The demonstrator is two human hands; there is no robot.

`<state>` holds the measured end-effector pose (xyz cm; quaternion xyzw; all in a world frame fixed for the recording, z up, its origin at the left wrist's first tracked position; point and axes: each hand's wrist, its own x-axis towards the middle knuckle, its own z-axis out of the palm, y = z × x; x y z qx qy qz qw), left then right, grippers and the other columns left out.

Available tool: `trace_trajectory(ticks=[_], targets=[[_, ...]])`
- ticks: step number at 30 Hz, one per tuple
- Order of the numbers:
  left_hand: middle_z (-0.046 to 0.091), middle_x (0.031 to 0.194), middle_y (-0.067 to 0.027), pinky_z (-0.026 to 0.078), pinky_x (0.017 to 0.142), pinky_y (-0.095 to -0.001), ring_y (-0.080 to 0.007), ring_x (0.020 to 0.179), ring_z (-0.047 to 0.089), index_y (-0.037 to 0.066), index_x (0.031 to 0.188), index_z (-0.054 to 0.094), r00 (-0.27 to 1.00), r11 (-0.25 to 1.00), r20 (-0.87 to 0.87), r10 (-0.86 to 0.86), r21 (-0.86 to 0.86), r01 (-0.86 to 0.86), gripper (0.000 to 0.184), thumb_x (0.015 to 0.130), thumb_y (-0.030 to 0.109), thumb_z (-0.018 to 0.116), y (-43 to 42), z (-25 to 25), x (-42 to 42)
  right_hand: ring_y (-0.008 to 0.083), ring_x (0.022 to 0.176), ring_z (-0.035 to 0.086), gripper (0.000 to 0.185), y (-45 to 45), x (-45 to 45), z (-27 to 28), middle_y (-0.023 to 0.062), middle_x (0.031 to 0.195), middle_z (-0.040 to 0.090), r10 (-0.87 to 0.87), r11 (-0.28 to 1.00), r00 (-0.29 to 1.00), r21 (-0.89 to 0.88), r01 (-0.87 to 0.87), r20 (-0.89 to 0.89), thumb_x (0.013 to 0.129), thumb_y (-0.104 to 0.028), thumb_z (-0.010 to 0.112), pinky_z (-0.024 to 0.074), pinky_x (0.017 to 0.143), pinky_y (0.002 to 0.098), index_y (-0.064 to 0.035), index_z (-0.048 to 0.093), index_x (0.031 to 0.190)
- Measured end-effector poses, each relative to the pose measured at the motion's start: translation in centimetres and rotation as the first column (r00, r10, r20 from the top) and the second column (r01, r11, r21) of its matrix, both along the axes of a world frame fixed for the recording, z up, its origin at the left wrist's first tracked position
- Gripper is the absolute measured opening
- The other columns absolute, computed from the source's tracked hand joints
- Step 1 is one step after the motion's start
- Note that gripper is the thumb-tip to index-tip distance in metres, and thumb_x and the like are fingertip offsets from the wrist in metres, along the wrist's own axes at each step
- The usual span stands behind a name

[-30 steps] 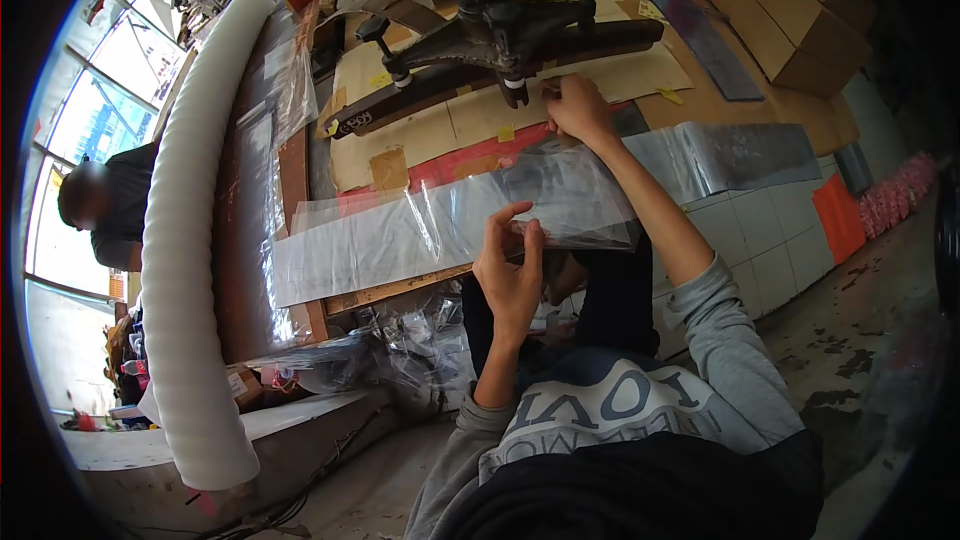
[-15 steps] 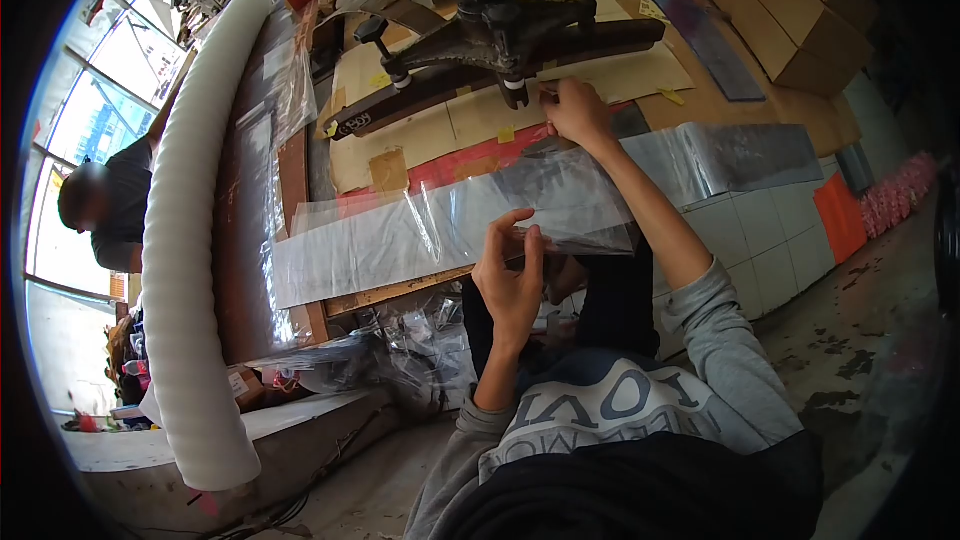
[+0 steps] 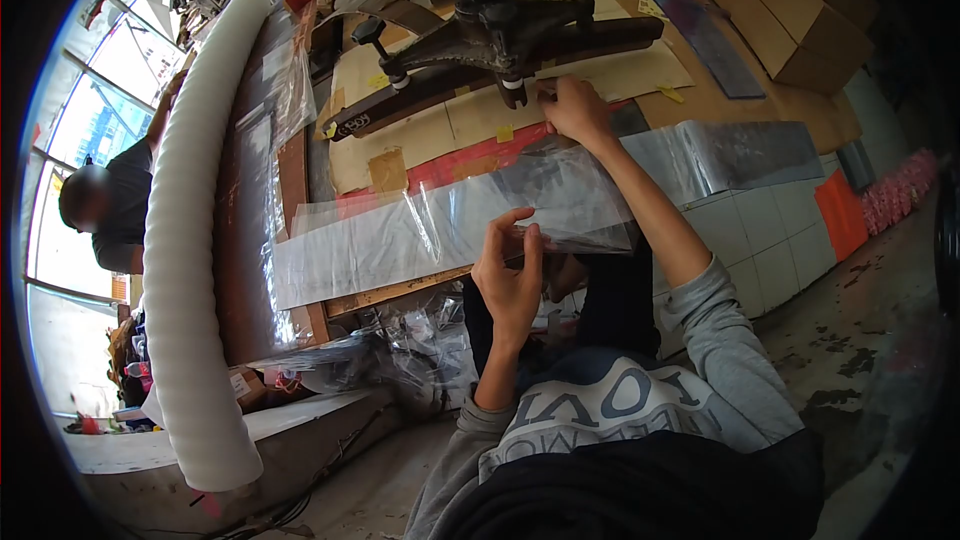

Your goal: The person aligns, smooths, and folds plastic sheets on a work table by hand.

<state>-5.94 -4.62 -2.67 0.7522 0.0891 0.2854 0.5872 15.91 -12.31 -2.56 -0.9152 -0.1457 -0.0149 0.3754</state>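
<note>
Clear plastic sheets (image 3: 390, 245) lie in a long strip across the near side of the work table. At their near edge, my left hand (image 3: 510, 270) has its thumb and bent index finger closed around the film. Beyond the sheets, my right hand (image 3: 572, 110) is curled over the tan board (image 3: 420, 145) and red strip (image 3: 435, 178), just below a dark press bar (image 3: 600, 37). Its fingers are pinched together, and what lies between them is too small to make out. The press head (image 3: 500, 25) stands above with black knobs and arms.
A long white foam roll (image 3: 185, 240) runs down the left, with a co-worker (image 3: 115, 200) behind it. Another plastic strip (image 3: 720, 160) extends right. Cardboard boxes (image 3: 800, 5) sit at upper right. Crumpled film (image 3: 425, 340) hangs under the table edge.
My right hand has shifted very slightly left, while my left hand stays almost still. The co-worker's arm has risen behind the foam roll.
</note>
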Motion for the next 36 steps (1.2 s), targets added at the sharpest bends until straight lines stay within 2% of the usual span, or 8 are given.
trace_trajectory(ticks=[17,23,26,28,31,32,34,36], targets=[[0.062,0.072,-0.0027,0.048,0.063,-0.0203,-0.0079,0.067,0.062,0.000,0.105,0.060,1.000,1.000,0.007,-0.013,-0.012,0.013,0.015,0.090,0.003,0.059,0.0,0.5,0.3,0.0287,0.069,0.067,0.019,0.1,0.8,-0.9,0.0072,0.058,0.064,-0.019,1.000,0.998,0.014,0.018,0.058,0.081,-0.019,0.053,0.0521,0.069,0.0432,-0.0100,0.069,0.076],[0.062,0.072,-0.0031,0.047,0.063,-0.0199,-0.0076,0.067,0.062,0.000,0.104,0.061,1.000,1.000,-0.005,-0.026,0.004,0.027,0.014,0.090,0.003,0.059,0.1,0.1,0.5,0.0297,0.073,0.067,0.023,-1.2,0.5,0.7,0.0139,0.064,0.065,0.131,0.980,0.981,0.166,-0.107,-0.141,0.083,-0.019,0.058,0.0518,0.067,0.0401,0.0016,0.065,0.091],[0.063,0.073,-0.0047,0.048,0.064,-0.0212,-0.0079,0.066,0.061,0.001,0.103,0.061,0.997,0.995,-0.001,-0.078,0.054,0.078,0.016,0.087,0.002,0.061,0.7,0.7,0.7,0.0272,0.073,0.067,0.028,-3.2,-1.3,0.9,0.0181,0.076,0.067,0.091,0.995,0.944,0.017,-0.102,0.317,0.085,-0.019,0.062,0.0509,0.068,0.0369,0.0044,0.063,0.100],[0.063,0.072,-0.0050,0.048,0.063,-0.0223,-0.0081,0.066,0.061,0.001,0.102,0.062,0.992,0.980,0.021,-0.121,0.160,0.117,0.017,0.085,0.001,0.062,1.6,1.0,1.0,0.0227,0.075,0.064,0.028,-4.7,-4.6,4.3,0.0159,0.090,0.066,0.063,0.993,0.974,0.081,-0.082,0.219,0.086,-0.020,0.064,0.0500,0.070,0.0335,0.0023,0.064,0.101],[0.064,0.070,-0.0051,0.047,0.060,-0.0239,-0.0099,0.062,0.061,0.003,0.100,0.063,0.983,0.954,0.006,-0.181,0.245,0.174,0.018,0.082,0.002,0.065,2.8,1.3,1.9,0.0192,0.082,0.061,0.023,-6.0,-11.5,9.9,0.0103,0.094,0.061,0.293,0.764,0.895,0.480,-0.430,0.336,0.087,-0.020,0.064,0.0485,0.073,0.0311,-0.0013,0.065,0.101],[0.065,0.070,-0.0054,0.046,0.058,-0.0244,-0.0111,0.062,0.062,0.004,0.100,0.064,0.980,0.944,-0.003,-0.201,0.268,0.194,0.018,0.082,0.003,0.066,3.3,1.2,2.3,0.0193,0.085,0.060,0.021,-6.2,-13.6,11.1,0.0101,0.096,0.058,0.366,0.593,0.828,0.579,-0.559,0.424,0.088,-0.019,0.064,0.0480,0.073,0.0308,-0.0031,0.066,0.101],[0.065,0.070,-0.0056,0.044,0.053,-0.0250,-0.0119,0.059,0.062,0.006,0.100,0.064,0.976,0.936,-0.105,-0.193,0.278,0.215,0.019,0.082,0.005,0.068,3.7,0.6,2.6,0.0212,0.081,0.060,0.016,-5.9,-17.4,11.8,0.0146,0.101,0.049,0.590,-0.009,0.628,0.783,-0.623,0.506,0.092,-0.010,0.057,0.0513,0.070,0.0339,-0.0176,0.060,0.107],[0.065,0.071,-0.0056,0.044,0.053,-0.0246,-0.0117,0.059,0.061,0.006,0.101,0.064,0.970,0.943,-0.125,-0.210,0.237,0.235,0.019,0.082,0.006,0.068,3.8,0.4,2.7,0.0201,0.075,0.060,0.015,-5.5,-19.7,12.8,0.0122,0.094,0.049,0.574,-0.152,0.570,0.761,-0.631,0.588,0.093,-0.010,0.057,0.0518,0.067,0.0355,-0.0223,0.059,0.101]])
